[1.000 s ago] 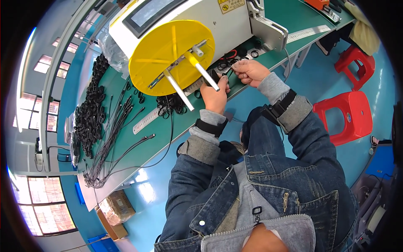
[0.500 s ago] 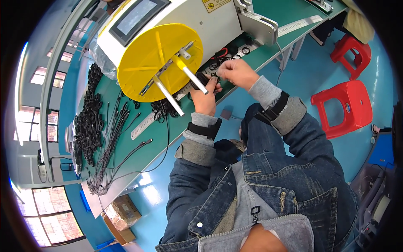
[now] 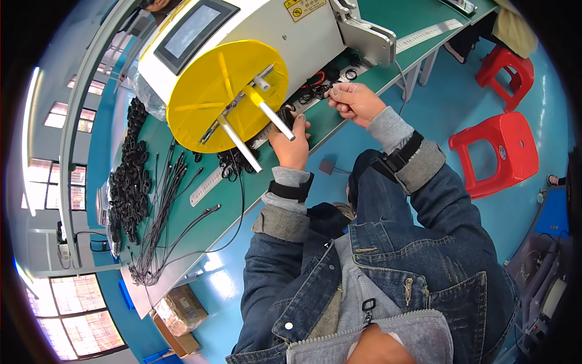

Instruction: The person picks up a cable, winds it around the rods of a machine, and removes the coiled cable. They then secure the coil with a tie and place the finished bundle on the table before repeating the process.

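- My left hand [image 3: 290, 144] is sitting at the bench's [image 3: 339, 115] near edge, right under the yellow winding disc [image 3: 227, 97], fingers curled around a black cable coil [image 3: 287, 115].
- Left grip is clamped on that coil; the coil is touching the tip of one white peg [image 3: 276, 119] sticking out of the disc.
- My right hand [image 3: 357, 102] is hovering over the near edge further right, fingers pinched together on a thin black cable end [image 3: 332, 91]; can't tell how firmly.
- Small black cable loops [image 3: 315, 92] are lying on the bench between my hands, just beside the machine's base.
- A second white peg [image 3: 239, 144] is pointing down over a clump of black coils [image 3: 233, 165] beside a ruler [image 3: 209, 185] on the bench.
- The white machine [image 3: 254, 36] with its screen [image 3: 191, 30] is sitting along the far edge.
- Long black cables [image 3: 160, 212] and a heap of finished coils [image 3: 130, 182] are lying toward the bench's left end.
- Two red stools [image 3: 500, 151] are standing on the blue floor to my right.
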{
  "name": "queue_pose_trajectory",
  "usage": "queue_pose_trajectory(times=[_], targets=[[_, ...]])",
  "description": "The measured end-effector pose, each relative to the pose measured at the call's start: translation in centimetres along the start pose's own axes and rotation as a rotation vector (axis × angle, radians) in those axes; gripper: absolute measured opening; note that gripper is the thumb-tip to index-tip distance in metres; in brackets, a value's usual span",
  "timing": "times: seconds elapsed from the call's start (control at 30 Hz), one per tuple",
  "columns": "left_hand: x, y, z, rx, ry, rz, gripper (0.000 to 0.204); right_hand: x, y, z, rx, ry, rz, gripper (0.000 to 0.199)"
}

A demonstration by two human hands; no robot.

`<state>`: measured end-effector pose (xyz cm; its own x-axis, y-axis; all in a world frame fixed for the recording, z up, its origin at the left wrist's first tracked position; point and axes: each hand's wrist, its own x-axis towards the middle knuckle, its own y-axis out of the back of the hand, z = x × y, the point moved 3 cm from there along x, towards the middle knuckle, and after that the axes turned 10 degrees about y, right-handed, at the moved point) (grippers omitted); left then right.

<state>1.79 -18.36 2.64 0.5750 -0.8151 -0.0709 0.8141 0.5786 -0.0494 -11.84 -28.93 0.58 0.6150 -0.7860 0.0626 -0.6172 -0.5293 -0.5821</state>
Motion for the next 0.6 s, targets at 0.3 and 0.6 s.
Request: queue_pose_trajectory(times=[0.3,0.6], targets=[[0.2,1.0,-0.2,0.674,-0.541,0.313,0.033,-0.9,-1.5,0.0,-0.121,0.07,-0.087,0.014],[0.3,1.3,-1.3,0.599,-0.538,0.268,0.031,-1.0,-1.9,0.0,-0.387,0.055,0.066,0.014]])
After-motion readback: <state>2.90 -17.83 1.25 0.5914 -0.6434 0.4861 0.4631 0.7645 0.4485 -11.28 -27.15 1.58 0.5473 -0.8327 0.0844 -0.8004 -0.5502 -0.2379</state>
